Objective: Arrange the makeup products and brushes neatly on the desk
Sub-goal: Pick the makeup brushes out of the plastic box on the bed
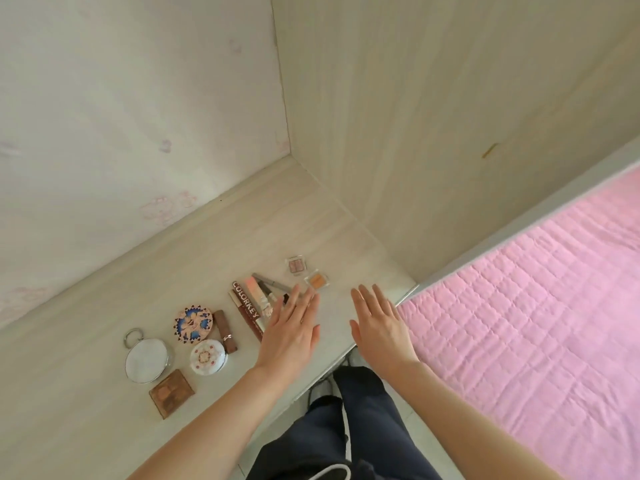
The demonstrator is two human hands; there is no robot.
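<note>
Pale wood desk [104, 393] holds the makeup in a loose row: a round mirror [147, 360], a patterned compact [193, 323], a white compact [207, 356], a brown palette [171, 393], a brown lipstick [225, 330], a cluster of tubes [247, 306] and two square eyeshadow pans [317, 281]. The left hand [291, 327], fingers straight, covers the tubes' near ends. The right hand [379, 323], flat and holding nothing, hovers near the desk's edge beside a pink quilt [536, 306].

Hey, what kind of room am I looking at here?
Most likely a bedroom or dorm room. A pale wood desk sits in a corner against a matching wood panel. What looks like a bed with a pink quilted cover lies right beside it, and makeup products are laid out on the desk.
</note>
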